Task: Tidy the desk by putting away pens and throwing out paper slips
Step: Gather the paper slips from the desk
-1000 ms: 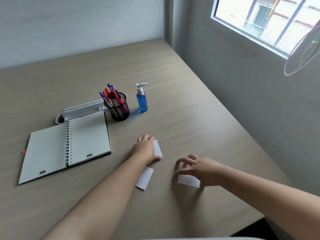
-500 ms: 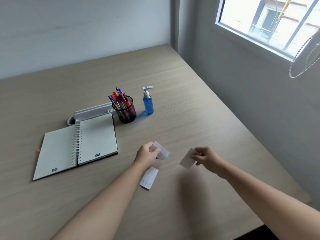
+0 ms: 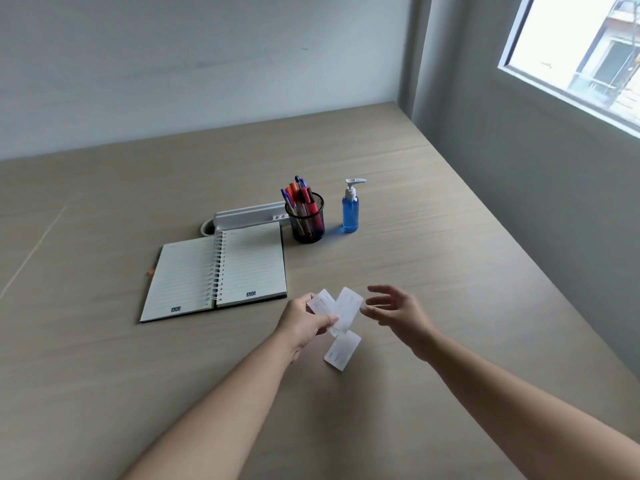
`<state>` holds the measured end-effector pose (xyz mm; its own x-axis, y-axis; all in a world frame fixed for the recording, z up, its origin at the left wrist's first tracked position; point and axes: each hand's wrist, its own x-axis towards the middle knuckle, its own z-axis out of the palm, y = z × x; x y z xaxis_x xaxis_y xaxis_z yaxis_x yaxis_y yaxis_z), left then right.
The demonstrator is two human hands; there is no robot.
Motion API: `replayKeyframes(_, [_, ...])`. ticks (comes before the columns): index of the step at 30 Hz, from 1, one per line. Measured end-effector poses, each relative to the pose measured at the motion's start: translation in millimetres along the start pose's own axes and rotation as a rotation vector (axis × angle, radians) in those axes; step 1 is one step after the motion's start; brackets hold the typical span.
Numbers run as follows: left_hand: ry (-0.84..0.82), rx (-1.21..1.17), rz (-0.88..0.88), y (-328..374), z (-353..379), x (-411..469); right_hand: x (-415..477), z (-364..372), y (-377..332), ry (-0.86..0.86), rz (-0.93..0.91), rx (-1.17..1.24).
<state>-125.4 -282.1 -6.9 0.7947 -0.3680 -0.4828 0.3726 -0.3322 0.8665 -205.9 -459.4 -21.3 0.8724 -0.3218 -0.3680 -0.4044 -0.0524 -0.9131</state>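
Observation:
My left hand (image 3: 304,323) pinches two white paper slips (image 3: 341,310), fanned apart, a little above the desk. Just to their right, my right hand (image 3: 398,311) hovers with fingers spread and nothing in it, its fingertips close to the slips' edge. A third white slip (image 3: 343,350) lies flat on the desk below the held ones. Further back stands a black mesh pen cup (image 3: 308,221) filled with several red and blue pens (image 3: 298,195).
An open spiral notebook (image 3: 214,275) lies left of the hands on the wooden desk (image 3: 450,258). A blue pump bottle (image 3: 350,209) stands right of the cup, a white power strip (image 3: 247,216) behind the notebook. Walls bound the desk at the back and right.
Each hand lifted a slip off the desk. The right hand then passed its slip to the left hand and let go; the left hand now holds both.

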Motion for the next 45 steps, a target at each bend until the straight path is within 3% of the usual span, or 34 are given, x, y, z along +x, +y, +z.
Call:
replayKeyframes(3, [0.148,-0.010,-0.011,-8.3,-34.0,0.5,-7.3,17.0,10.9,-0.054,0.010,-0.577])
replayKeyframes(5, [0.190,0.021,-0.002,-15.3,-53.7,-1.6,-14.0,34.6,18.8,-0.045,0.012,-0.822])
replayKeyframes(12, [0.136,0.110,0.026,-33.0,-98.7,-14.2,-23.8,79.6,24.6,0.148,0.051,-0.987])
replayKeyframes(16, [0.056,0.206,0.055,-38.9,-118.1,-21.6,-31.0,86.2,18.9,0.240,0.112,-0.911])
replayKeyframes(22, [-0.111,0.311,0.096,-26.4,-105.4,-26.4,-82.7,77.1,29.5,0.489,0.143,-0.411])
replayKeyframes(29, [-0.454,0.384,0.198,-20.1,13.7,-57.2,-194.8,0.4,82.6,0.805,0.294,-0.100])
replayKeyframes(35, [-0.748,0.580,0.281,-58.8,143.1,-127.9,-322.7,-44.7,161.8,1.061,0.465,0.098])
replayKeyframes(40, [-0.846,0.780,0.311,-127.9,217.6,-180.7,-411.8,-50.7,237.1,1.070,0.599,0.075])
replayKeyframes(45, [-0.879,0.979,0.208,-217.4,250.3,-211.0,-474.3,-32.9,321.2,0.886,0.733,0.076])
